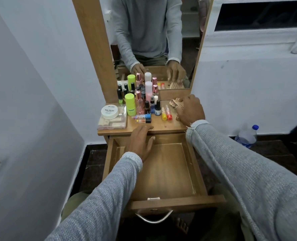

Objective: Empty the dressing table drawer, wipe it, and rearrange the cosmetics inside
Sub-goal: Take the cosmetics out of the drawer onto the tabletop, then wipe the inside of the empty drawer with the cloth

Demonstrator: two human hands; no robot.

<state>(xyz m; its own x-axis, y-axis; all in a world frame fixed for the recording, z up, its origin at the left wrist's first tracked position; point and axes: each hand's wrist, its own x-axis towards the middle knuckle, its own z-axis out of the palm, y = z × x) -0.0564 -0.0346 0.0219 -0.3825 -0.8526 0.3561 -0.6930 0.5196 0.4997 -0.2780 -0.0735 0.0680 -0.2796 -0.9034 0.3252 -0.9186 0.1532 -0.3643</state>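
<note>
On the bench (163,126), a white tub (109,111) is reading "NAIL POLISH". The left hand (140,142) is hovering with fingers relaxed over the open drawer (166,171). The right hand (190,109) is gripping a cloth (174,102).

Two bare hands, left hand (140,142) and right hand (190,110), without rings or watch. Long light-grey knitted sleeves (245,173) with paler ribbed cuffs, frayed at the right wrist. Olive-green trousers (74,200), lower left of the frame.

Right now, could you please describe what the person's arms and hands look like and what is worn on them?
Both arms wear long sleeves of light grey knitted fabric with paler ribbed cuffs. The left hand and right hand are bare: no gloves, rings or watch visible. The right cuff's edge looks slightly frayed.
</note>
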